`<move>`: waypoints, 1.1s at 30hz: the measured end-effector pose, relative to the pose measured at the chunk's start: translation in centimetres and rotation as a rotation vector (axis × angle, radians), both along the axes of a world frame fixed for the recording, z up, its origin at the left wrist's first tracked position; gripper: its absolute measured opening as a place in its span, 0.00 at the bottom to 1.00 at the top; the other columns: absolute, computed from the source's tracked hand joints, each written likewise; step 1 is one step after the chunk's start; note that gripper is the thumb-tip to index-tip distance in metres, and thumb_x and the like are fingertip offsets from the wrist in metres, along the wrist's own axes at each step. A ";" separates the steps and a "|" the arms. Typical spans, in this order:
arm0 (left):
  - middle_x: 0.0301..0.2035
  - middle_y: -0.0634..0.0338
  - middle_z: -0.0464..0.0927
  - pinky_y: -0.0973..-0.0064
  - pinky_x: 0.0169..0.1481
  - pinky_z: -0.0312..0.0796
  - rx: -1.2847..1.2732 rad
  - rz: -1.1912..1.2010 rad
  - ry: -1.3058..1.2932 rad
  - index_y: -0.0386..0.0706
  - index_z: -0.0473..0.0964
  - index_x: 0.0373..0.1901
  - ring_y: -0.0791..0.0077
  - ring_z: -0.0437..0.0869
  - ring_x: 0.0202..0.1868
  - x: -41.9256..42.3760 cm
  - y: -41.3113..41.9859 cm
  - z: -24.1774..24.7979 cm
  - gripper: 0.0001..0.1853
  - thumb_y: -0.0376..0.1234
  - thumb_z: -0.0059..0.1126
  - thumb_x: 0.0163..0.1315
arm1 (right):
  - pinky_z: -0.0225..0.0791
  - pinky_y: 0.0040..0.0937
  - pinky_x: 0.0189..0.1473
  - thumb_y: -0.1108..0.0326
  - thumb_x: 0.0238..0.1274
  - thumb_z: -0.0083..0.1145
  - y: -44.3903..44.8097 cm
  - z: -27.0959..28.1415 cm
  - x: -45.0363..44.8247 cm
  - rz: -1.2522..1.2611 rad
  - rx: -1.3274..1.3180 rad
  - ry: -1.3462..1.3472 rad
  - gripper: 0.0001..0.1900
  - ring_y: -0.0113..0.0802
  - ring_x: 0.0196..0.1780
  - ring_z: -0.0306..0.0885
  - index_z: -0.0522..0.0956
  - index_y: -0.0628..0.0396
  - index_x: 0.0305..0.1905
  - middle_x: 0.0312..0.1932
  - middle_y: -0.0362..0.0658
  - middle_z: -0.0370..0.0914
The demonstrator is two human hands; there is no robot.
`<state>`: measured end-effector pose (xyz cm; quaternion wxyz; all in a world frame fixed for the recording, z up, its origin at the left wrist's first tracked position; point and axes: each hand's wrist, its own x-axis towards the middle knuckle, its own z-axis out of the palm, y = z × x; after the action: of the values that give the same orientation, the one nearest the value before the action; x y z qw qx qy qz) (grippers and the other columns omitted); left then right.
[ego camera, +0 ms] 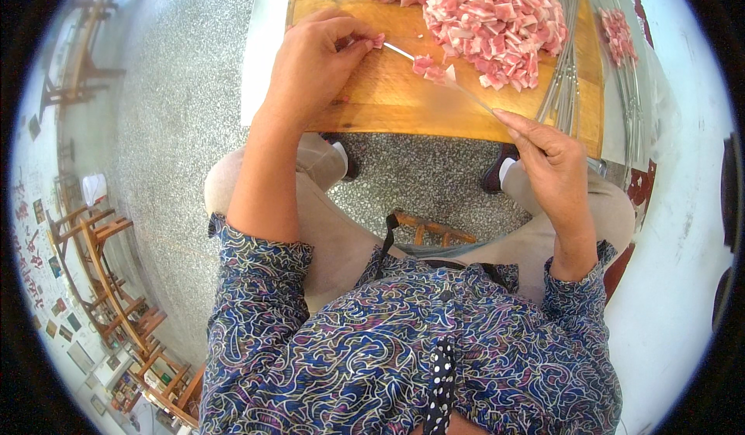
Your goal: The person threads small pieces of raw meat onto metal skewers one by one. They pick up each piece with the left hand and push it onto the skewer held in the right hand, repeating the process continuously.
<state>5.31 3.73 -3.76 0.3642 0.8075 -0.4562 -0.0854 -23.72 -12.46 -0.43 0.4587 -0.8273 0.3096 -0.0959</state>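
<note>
My right hand [544, 152] grips the near end of a metal skewer [477, 98], which slants up to the left above a wooden board [372, 106]. Several pieces of raw meat [430, 71] are threaded midway along it. In my left hand [326, 56], thumb and forefinger pinch a small piece of meat [378, 41] at the skewer's far tip. A large heap of diced raw meat [495, 22] lies on the board beyond. To its right rests a bundle of bare metal skewers [563, 86].
Right of the board, skewers loaded with meat [618, 36] lie on a plastic-covered surface. My knees are either side of the board's near edge. A small wooden stool [430, 229] is beneath me, and wooden benches [105, 272] stand far left.
</note>
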 end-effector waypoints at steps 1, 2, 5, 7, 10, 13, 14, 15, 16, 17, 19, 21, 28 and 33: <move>0.38 0.54 0.86 0.63 0.45 0.78 -0.022 0.003 -0.006 0.42 0.91 0.43 0.56 0.87 0.37 0.0 0.0 -0.1 0.08 0.34 0.73 0.65 | 0.79 0.26 0.48 0.73 0.76 0.64 0.0 0.0 0.1 0.009 -0.019 -0.002 0.14 0.25 0.45 0.88 0.89 0.57 0.60 0.50 0.50 0.93; 0.38 0.54 0.86 0.63 0.45 0.78 -0.024 -0.002 -0.011 0.42 0.91 0.43 0.56 0.87 0.37 0.0 0.0 0.0 0.08 0.34 0.73 0.65 | 0.79 0.26 0.48 0.74 0.75 0.65 0.0 0.0 0.1 0.015 -0.047 -0.004 0.13 0.26 0.44 0.89 0.89 0.56 0.60 0.50 0.50 0.93; 0.38 0.54 0.86 0.63 0.45 0.78 -0.029 -0.018 -0.009 0.42 0.91 0.43 0.56 0.87 0.38 0.1 0.0 -0.1 0.09 0.34 0.74 0.65 | 0.80 0.28 0.47 0.74 0.74 0.65 0.0 0.1 0.5 0.038 -0.125 -0.002 0.13 0.33 0.43 0.91 0.90 0.55 0.59 0.48 0.52 0.92; 0.38 0.53 0.86 0.63 0.46 0.78 -0.033 -0.030 0.017 0.41 0.91 0.44 0.56 0.87 0.38 0.3 0.0 -0.3 0.09 0.34 0.74 0.65 | 0.80 0.30 0.45 0.73 0.74 0.65 0.0 0.5 0.9 0.053 -0.164 0.011 0.13 0.37 0.42 0.91 0.90 0.53 0.58 0.46 0.53 0.92; 0.38 0.53 0.86 0.63 0.46 0.79 -0.051 -0.034 0.013 0.41 0.91 0.43 0.55 0.88 0.39 0.4 0.0 -0.5 0.09 0.33 0.74 0.64 | 0.79 0.32 0.43 0.71 0.73 0.66 0.1 0.5 1.6 0.069 -0.188 0.073 0.13 0.44 0.42 0.91 0.90 0.50 0.58 0.44 0.54 0.91; 0.38 0.52 0.87 0.63 0.47 0.79 -0.050 -0.041 -0.005 0.40 0.91 0.44 0.54 0.88 0.40 0.5 -0.1 -0.5 0.09 0.32 0.74 0.63 | 0.80 0.34 0.44 0.70 0.73 0.66 0.4 -1.2 2.4 0.092 -0.260 -0.093 0.14 0.46 0.43 0.91 0.90 0.49 0.58 0.44 0.54 0.91; 0.37 0.51 0.87 0.64 0.47 0.79 -0.042 -0.044 -0.019 0.40 0.91 0.44 0.54 0.88 0.39 0.5 0.0 -0.4 0.09 0.32 0.74 0.64 | 0.80 0.34 0.44 0.70 0.73 0.66 0.6 -1.5 2.7 0.081 -0.223 -0.075 0.14 0.45 0.44 0.92 0.90 0.49 0.58 0.45 0.54 0.91; 0.37 0.51 0.86 0.65 0.47 0.79 -0.035 -0.046 -0.036 0.40 0.91 0.45 0.55 0.88 0.39 0.6 0.1 -0.3 0.10 0.32 0.74 0.64 | 0.80 0.34 0.45 0.70 0.73 0.66 0.8 -1.6 3.3 0.070 -0.188 -0.059 0.13 0.45 0.44 0.92 0.90 0.49 0.58 0.45 0.54 0.91; 0.36 0.51 0.86 0.66 0.47 0.79 -0.028 -0.048 -0.053 0.40 0.91 0.46 0.55 0.88 0.39 0.6 0.1 -0.3 0.10 0.32 0.74 0.65 | 0.80 0.34 0.45 0.70 0.73 0.66 0.9 -1.8 3.5 0.060 -0.153 -0.043 0.13 0.45 0.44 0.92 0.90 0.49 0.58 0.46 0.54 0.91; 0.39 0.54 0.87 0.67 0.49 0.79 -0.003 -0.019 0.018 0.40 0.90 0.47 0.60 0.88 0.41 0.4 0.1 -0.2 0.11 0.33 0.73 0.67 | 0.80 0.34 0.45 0.70 0.74 0.66 0.9 -2.1 3.3 0.054 -0.154 -0.057 0.13 0.44 0.45 0.92 0.90 0.49 0.59 0.46 0.54 0.91; 0.44 0.60 0.89 0.71 0.52 0.79 0.037 0.038 0.152 0.40 0.90 0.51 0.70 0.87 0.45 0.2 0.0 0.4 0.12 0.34 0.71 0.71 | 0.80 0.33 0.46 0.70 0.74 0.66 0.7 -2.4 3.3 0.043 -0.166 -0.091 0.13 0.42 0.45 0.93 0.90 0.50 0.59 0.46 0.54 0.91; 0.49 0.61 0.88 0.72 0.55 0.77 -0.160 0.125 0.064 0.42 0.89 0.55 0.73 0.85 0.49 0.0 0.0 0.8 0.14 0.36 0.69 0.73 | 0.80 0.32 0.46 0.71 0.75 0.66 0.6 -1.8 3.3 0.016 -0.157 -0.128 0.13 0.38 0.46 0.93 0.89 0.52 0.59 0.46 0.53 0.91; 0.55 0.61 0.85 0.76 0.62 0.73 -0.385 0.194 0.376 0.40 0.85 0.59 0.76 0.83 0.55 -0.1 -1.3 0.3 0.14 0.36 0.63 0.80 | 0.80 0.27 0.54 0.75 0.76 0.65 1.2 -1.4 3.5 -0.058 -0.059 -0.316 0.14 0.31 0.52 0.91 0.88 0.55 0.61 0.52 0.51 0.92; 0.58 0.58 0.87 0.71 0.66 0.78 -0.562 0.010 1.016 0.37 0.81 0.66 0.72 0.87 0.61 -2.3 -2.3 1.3 0.18 0.37 0.58 0.83 | 0.78 0.28 0.60 0.77 0.76 0.64 1.7 -1.5 3.9 -0.078 -0.027 -0.398 0.15 0.31 0.57 0.90 0.88 0.56 0.62 0.55 0.51 0.91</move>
<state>3.03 1.43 -2.43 0.7383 0.5395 -0.2256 -0.3361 -19.85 -10.80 -1.94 0.4958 -0.7854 0.2434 -0.2795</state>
